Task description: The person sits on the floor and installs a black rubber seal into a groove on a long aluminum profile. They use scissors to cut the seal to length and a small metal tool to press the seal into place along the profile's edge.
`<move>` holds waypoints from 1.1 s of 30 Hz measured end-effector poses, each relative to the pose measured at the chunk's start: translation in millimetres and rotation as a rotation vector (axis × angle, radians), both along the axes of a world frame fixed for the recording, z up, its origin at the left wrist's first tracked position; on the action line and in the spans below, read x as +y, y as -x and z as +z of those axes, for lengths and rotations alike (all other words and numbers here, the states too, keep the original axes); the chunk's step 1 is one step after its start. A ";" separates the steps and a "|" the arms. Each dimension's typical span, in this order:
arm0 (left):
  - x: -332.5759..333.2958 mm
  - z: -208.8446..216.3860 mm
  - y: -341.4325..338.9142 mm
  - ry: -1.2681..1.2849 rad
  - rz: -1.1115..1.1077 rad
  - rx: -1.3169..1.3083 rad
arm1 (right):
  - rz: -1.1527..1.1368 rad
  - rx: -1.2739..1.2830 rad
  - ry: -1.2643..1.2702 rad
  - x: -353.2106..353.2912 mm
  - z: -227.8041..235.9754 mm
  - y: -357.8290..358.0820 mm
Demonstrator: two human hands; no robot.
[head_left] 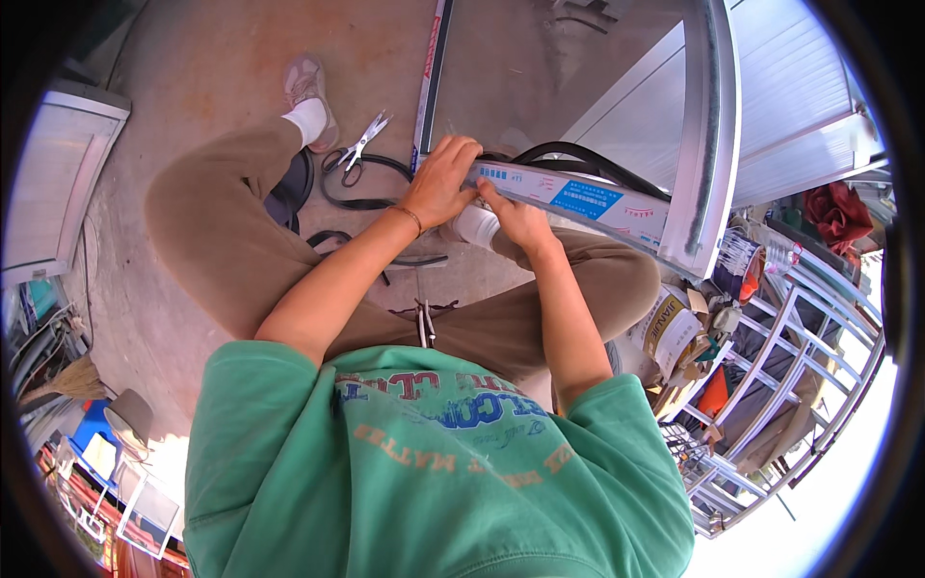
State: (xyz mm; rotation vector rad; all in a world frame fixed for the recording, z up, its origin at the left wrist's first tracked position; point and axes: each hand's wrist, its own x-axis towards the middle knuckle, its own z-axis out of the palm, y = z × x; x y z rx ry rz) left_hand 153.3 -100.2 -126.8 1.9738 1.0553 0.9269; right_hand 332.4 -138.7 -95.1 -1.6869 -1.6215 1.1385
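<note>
A glass panel (520,67) in a metal frame (578,197) stands in front of me, its near rail covered with printed white and blue film. My left hand (443,183) is closed at the near left corner, fingers bent over the rail's inner edge where a black rubber strip (568,149) runs. Close beside it, my right hand (517,217) grips the same rail, thumb on top and the other fingers partly hidden underneath. The strip arches loose above the rail toward the right. More black strip (371,202) lies curled on the floor left of the frame.
Scissors (356,149) with dark handles lie on the concrete floor near my left foot (308,91). A metal panel (58,183) stands at far left, a broom (72,380) below it. To the right are a cardboard box (670,332) and a metal rack (771,356).
</note>
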 end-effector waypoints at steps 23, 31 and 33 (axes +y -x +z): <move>12.4 -6.7 20.9 0.103 0.035 0.144 | -0.120 0.051 -0.254 7.7 28.7 16.2; 32.6 -34.6 14.4 0.238 0.045 0.078 | -0.090 0.031 -0.168 9.7 17.5 7.2; 40.1 -37.3 15.6 0.218 -0.012 0.052 | -0.107 0.066 -0.123 8.2 21.5 11.1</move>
